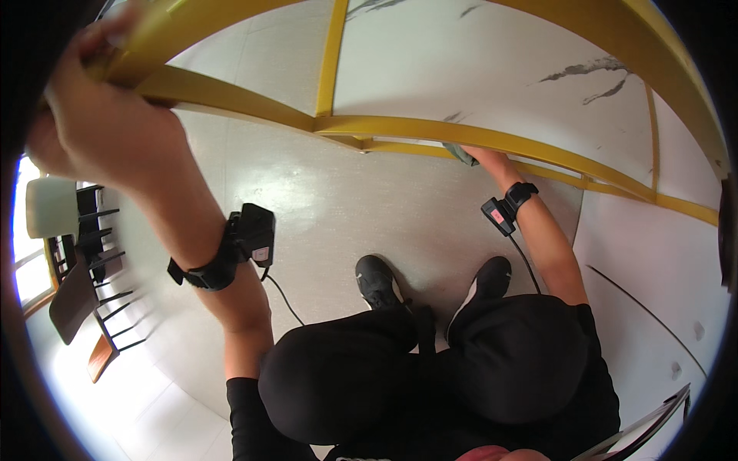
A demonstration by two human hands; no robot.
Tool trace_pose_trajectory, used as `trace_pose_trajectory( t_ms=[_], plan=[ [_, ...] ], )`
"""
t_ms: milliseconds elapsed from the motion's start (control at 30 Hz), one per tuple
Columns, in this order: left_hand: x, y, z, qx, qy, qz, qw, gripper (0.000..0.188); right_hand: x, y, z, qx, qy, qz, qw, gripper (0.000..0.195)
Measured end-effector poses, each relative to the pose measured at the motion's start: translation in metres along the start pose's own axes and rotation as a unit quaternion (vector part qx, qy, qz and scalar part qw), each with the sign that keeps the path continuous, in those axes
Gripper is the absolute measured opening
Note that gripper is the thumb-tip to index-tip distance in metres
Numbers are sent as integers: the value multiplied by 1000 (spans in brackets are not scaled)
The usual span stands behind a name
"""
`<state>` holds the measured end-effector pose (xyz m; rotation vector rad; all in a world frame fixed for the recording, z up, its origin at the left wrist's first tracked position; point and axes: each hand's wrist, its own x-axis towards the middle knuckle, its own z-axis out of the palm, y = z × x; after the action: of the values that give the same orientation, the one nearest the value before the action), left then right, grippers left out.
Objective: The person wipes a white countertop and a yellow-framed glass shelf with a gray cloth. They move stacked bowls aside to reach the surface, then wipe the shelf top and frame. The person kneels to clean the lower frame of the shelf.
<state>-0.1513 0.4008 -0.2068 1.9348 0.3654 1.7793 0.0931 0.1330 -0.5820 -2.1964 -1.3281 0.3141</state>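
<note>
In front of me stands a gold metal frame (398, 128) with white marble-patterned shelf panels (461, 69). My left hand (95, 124) is raised at the upper left, its fingers wrapped around a corner of that frame; the fingertips are blurred. Low down, my right hand (479, 155) reaches beneath the lower gold rail. A grey-green cloth (460, 153) shows at this hand, pressed in by the lower shelf. Most of the right fingers are hidden behind the rail. Each wrist wears a black strap with a small cabled device.
Chairs (78, 288) stand by a bright window at the far left. A white wall (646, 299) rises close on my right, with a thin dark line across it. My black shoes (377, 279) and bent knees are on the grey floor (288, 190) below the frame.
</note>
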Motion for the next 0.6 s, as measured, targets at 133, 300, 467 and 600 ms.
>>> trace_pose_trajectory(
  t_ms=[133, 300, 467, 600],
  plan=[
    [2, 4, 0, -11, -29, 10, 999, 14, 24, -38, 23, 11, -94, 12, 995, 25],
    [4, 0, -2, -54, -18, -13, 998, 13, 17, -35, 47, -1, -15, -7, 1000, 24],
    [-3, 10, 6, -10, 23, 17, 1000, 12, 15, -25, 52, 2, 47, -78, 996, 22],
    [-7, 11, 9, -6, 44, 20, 999, 12, 18, -50, 43, 14, -46, -44, 998, 20]
  ],
)
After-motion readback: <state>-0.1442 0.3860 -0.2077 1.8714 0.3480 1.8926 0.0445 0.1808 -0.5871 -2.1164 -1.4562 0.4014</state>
